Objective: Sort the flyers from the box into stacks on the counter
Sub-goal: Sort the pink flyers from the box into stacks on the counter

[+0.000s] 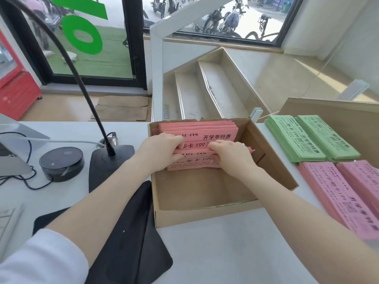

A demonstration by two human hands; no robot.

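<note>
Both hands are reaching into the box (205, 218), the left hand (162, 149) and right hand (229, 155) curling round a bundle of salmon flyers (192, 163), likely to lift it together toward the green stacks (311, 138) and pink stacks (344, 193) lying on the surface (225, 253) to their right.

We have a single wide-angle view from the person's head, looking forward and down, close over the white counter (215, 253). The open brown cardboard box (205, 218) sits at frame centre, both forearms entering from the lower edge. Glass windows (215, 17) fill the top; straight lines bow near the edges.
</note>
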